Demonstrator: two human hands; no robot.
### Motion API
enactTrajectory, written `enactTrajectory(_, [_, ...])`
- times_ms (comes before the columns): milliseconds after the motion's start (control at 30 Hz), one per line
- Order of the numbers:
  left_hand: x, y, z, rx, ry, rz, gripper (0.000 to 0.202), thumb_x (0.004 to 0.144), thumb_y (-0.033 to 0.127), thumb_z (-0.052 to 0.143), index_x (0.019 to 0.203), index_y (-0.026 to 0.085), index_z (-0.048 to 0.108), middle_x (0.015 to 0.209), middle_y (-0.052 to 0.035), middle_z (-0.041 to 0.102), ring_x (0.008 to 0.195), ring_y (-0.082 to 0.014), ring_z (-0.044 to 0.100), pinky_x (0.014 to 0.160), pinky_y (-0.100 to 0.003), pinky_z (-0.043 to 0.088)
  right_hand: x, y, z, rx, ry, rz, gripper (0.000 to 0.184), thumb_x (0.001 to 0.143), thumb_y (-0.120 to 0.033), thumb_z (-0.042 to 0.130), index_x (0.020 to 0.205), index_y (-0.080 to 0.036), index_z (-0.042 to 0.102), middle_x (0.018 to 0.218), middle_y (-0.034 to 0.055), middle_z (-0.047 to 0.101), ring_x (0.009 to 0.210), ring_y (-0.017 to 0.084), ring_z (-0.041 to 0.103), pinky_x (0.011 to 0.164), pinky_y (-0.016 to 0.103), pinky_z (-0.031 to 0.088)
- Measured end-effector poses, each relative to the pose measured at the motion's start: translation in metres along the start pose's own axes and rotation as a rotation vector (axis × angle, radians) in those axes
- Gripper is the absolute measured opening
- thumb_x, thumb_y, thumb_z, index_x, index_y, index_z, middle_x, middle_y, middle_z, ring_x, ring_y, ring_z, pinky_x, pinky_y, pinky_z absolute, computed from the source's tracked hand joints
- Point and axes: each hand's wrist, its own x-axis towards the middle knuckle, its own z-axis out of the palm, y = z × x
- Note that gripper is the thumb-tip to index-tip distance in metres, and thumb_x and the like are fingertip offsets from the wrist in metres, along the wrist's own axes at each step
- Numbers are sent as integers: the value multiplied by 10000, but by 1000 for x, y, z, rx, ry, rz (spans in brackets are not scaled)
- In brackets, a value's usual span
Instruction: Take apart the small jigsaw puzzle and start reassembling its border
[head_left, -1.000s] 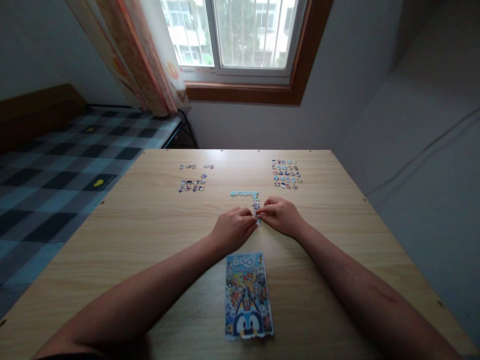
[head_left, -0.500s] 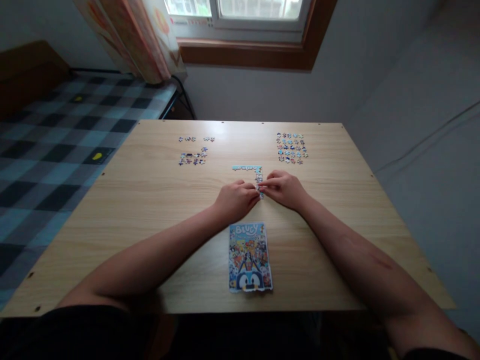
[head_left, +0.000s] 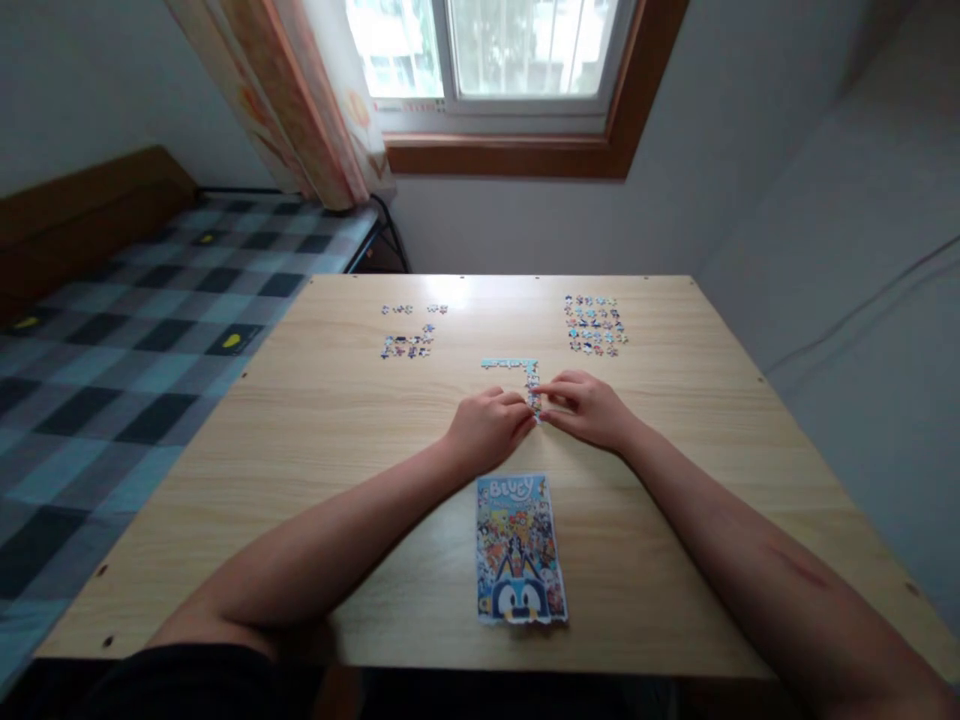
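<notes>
A joined strip of jigsaw puzzle pieces lies mid-table, running left to right and then turning down toward me at its right end. My left hand is closed at the near end of the downward column, fingertips pinched on a puzzle piece that they mostly cover. From the right side, my right hand touches the same column; its index finger and thumb are apart, with nothing visibly gripped between them. Below the hands lies a picture sheet with "Bluey" at its top and a cartoon dog face at its bottom.
Loose puzzle pieces stand in rows at the back right, and more puzzle pieces at the back left. All lie on a wooden table. A checked bed is at the left, a window beyond.
The camera view has tilted up a little, so everything sits lower and further right. Both hands stay at the column; the right index finger and thumb have spread slightly.
</notes>
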Motion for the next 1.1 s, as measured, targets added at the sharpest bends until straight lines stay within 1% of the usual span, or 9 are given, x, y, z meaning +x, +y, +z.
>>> enactTrajectory(133, [-3,3,-3,83,24,59,283,1009,325,468,923,188,700,956,-74,710,838,-203,592,728,-327,468,0,-2,4,11,14,-5,286,915,-363,661,1167,-249,735,902,57,673,836,183,597,772,306,462])
enactTrajectory(267, [-1,-7,-7,115,82,15,344,1020,366,452,849,183,688,901,-81,698,829,-193,595,730,-312,466,0,-4,6,16,22,13,305,947,-374,613,1200,-237,714,882,61,668,819,187,598,746,313,467])
enactTrajectory(367, [1,-39,-21,153,163,-99,359,1017,376,464,818,191,698,896,-74,705,841,-193,600,740,-309,469,-1,-5,6,51,36,39,302,964,-356,580,1211,-235,703,884,62,660,781,180,592,710,308,470])
enactTrajectory(467, [-1,-89,-47,238,262,-358,267,989,323,517,899,201,737,965,-83,718,897,-206,620,743,-301,476,-1,-4,7,79,58,57,287,965,-332,569,1200,-234,702,877,60,653,708,163,571,669,303,465])
enactTrajectory(533, [-6,-120,-66,317,201,-564,217,950,282,559,951,200,759,995,-99,720,914,-226,637,727,-300,482,-2,-4,7,89,67,65,276,966,-329,565,1182,-230,706,869,58,650,670,153,555,647,300,460])
enactTrajectory(600, [-14,-144,-82,386,14,-769,220,913,233,572,977,198,779,1011,-110,726,917,-237,660,731,-295,490,-2,-4,7,99,66,71,273,972,-333,554,1171,-225,706,870,58,649,658,148,550,633,295,456])
enactTrajectory(667, [-20,-157,-92,410,-122,-873,272,892,201,565,1054,226,782,1092,-101,727,979,-240,669,764,-284,497,-2,-4,7,111,63,78,277,979,-339,542,1169,-219,704,875,58,650,658,145,550,627,290,453])
enactTrajectory(800, [-23,-162,-90,400,-204,-886,315,896,292,568,1143,290,764,1194,-75,707,1038,-243,666,783,-276,500,-1,-4,7,119,77,79,269,979,-334,541,1151,-212,709,877,62,655,686,150,566,623,285,451])
enactTrajectory(1100, [-14,-156,-77,389,-234,-846,277,853,377,604,1027,276,795,1082,-82,736,1001,-275,652,792,-315,485,1,-1,0,111,172,72,244,947,-294,578,1084,-180,745,793,44,658,637,131,536,619,278,439])
